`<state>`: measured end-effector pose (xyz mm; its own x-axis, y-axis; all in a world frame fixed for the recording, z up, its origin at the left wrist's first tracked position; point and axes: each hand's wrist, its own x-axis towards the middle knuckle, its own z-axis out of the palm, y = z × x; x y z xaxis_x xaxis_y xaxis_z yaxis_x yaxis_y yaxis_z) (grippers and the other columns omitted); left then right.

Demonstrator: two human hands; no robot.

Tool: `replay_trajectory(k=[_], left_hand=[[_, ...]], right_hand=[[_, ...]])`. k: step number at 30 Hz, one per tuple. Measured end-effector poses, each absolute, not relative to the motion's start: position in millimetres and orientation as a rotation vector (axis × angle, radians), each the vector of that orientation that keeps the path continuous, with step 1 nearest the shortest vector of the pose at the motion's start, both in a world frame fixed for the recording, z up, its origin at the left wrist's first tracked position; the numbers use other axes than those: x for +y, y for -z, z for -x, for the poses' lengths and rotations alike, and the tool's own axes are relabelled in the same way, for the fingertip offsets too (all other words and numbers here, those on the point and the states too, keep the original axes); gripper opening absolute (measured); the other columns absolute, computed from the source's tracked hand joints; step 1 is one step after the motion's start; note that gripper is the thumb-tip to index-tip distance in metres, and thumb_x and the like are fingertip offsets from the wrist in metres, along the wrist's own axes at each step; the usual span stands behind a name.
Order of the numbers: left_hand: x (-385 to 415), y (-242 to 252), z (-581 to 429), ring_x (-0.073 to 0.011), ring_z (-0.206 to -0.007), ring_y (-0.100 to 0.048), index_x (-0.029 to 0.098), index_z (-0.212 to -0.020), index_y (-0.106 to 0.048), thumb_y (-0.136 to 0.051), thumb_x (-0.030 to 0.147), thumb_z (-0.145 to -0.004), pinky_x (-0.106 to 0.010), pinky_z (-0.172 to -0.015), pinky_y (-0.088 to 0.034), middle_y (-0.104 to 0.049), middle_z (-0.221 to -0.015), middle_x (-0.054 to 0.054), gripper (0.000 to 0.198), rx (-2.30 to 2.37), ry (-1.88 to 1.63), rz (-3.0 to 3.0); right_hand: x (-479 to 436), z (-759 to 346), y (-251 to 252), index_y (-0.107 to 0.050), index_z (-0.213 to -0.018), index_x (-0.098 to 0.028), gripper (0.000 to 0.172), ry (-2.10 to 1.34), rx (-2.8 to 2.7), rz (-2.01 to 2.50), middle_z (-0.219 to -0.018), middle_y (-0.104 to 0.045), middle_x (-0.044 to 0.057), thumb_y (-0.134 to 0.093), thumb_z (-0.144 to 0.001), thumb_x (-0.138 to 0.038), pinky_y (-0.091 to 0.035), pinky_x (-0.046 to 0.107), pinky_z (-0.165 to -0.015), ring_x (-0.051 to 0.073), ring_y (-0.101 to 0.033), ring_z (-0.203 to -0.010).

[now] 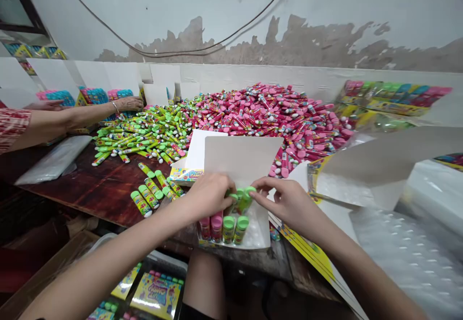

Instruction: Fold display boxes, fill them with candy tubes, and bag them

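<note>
An open white display box (261,235) with a raised cardboard flap (242,155) stands at the table's front edge. Inside its front row are pink-capped candy tubes (216,227) and green-capped candy tubes (228,229), all upright. My right hand (294,201) pinches the cap of a slightly tilted green-capped candy tube (246,201) over the back of the box. At the box's left side, my left hand (211,194) has its fingers closed around another green-capped tube (232,200), partly hidden by them.
Behind the box rise heaps of pink tubes (253,112) and green tubes (159,124). Several loose green tubes (148,195) lie left. A co-worker's hand (128,104) reaches in by filled boxes. Flat cardboard (307,250) and clear plastic trays (405,257) lie right; a bin with packed boxes (157,293) stands below.
</note>
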<state>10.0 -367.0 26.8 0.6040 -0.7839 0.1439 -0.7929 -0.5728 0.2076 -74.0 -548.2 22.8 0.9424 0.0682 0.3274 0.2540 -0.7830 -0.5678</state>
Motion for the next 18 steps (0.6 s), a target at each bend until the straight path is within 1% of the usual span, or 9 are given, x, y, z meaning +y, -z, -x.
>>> replay_trajectory(k=[3,6,11,13,15,17,18], left_hand=[[-367,-24,-8,-0.0251,-0.082,-0.064,0.021,-0.086,-0.073,-0.064,0.029,-0.076,-0.033,-0.070,-0.048,-0.070,-0.083,-0.008,0.015,-1.246,-0.023,-2.679],[-368,-26,-7,-0.0254,-0.081,-0.065,0.022,-0.085,-0.073,-0.063,0.030,-0.077,-0.033,-0.068,-0.047,-0.071,-0.081,-0.008,0.015,-1.166,0.020,-2.737],[-374,-29,-1,-0.0263,-0.080,-0.066,0.021,-0.086,-0.073,-0.063,0.029,-0.078,-0.033,-0.067,-0.046,-0.071,-0.080,-0.009,0.016,-1.174,0.062,-2.776],[-367,-33,1,-0.0250,-0.080,-0.065,0.021,-0.096,-0.072,-0.065,0.033,-0.077,-0.031,-0.066,-0.044,-0.071,-0.081,-0.009,0.023,-1.176,0.013,-2.705],[-344,-39,-3,-0.0215,-0.075,-0.064,0.022,-0.106,-0.067,-0.064,0.043,-0.077,-0.029,-0.064,-0.043,-0.070,-0.078,-0.006,0.036,-1.081,-0.072,-2.567],[-307,-42,-13,-0.0185,-0.069,-0.062,0.022,-0.106,-0.066,-0.055,0.053,-0.081,-0.027,-0.061,-0.042,-0.068,-0.076,-0.004,0.041,-0.869,-0.204,-2.486],[-285,-40,-20,-0.0180,-0.068,-0.061,0.021,-0.101,-0.067,-0.048,0.053,-0.084,-0.027,-0.061,-0.042,-0.068,-0.076,-0.004,0.041,-0.726,-0.278,-2.509]], right_hand=[[-545,66,-10,-0.069,-0.089,-0.022,0.014,0.282,-0.225,2.521,-0.080,-0.071,0.000,-0.057,-0.083,-0.027,-0.042,0.025,-0.065,0.015,-0.064,-0.074],[-540,60,4,-0.069,-0.087,-0.022,0.013,0.203,-0.188,2.544,-0.080,-0.072,0.001,-0.058,-0.083,-0.027,-0.043,0.025,-0.067,0.016,-0.065,-0.076],[-539,58,12,-0.070,-0.086,-0.024,0.014,0.243,-0.068,2.720,-0.077,-0.072,0.000,-0.057,-0.084,-0.031,-0.039,0.025,-0.059,0.018,-0.065,-0.073],[-541,63,6,-0.070,-0.090,-0.025,0.016,0.335,-0.054,2.755,-0.076,-0.071,0.000,-0.058,-0.083,-0.033,-0.040,0.025,-0.057,0.018,-0.064,-0.070],[-538,73,-5,-0.069,-0.098,-0.023,0.023,0.534,-0.047,2.677,-0.078,-0.070,0.001,-0.057,-0.084,-0.036,-0.043,0.026,-0.058,0.016,-0.062,-0.067],[-522,87,-16,-0.067,-0.104,-0.021,0.028,0.749,-0.092,2.533,-0.080,-0.069,0.003,-0.051,-0.088,-0.037,-0.046,0.027,-0.062,0.015,-0.061,-0.066],[-507,93,-20,-0.066,-0.107,-0.021,0.029,0.801,-0.154,2.472,-0.083,-0.069,0.003,-0.047,-0.090,-0.035,-0.047,0.027,-0.066,0.015,-0.062,-0.069]])
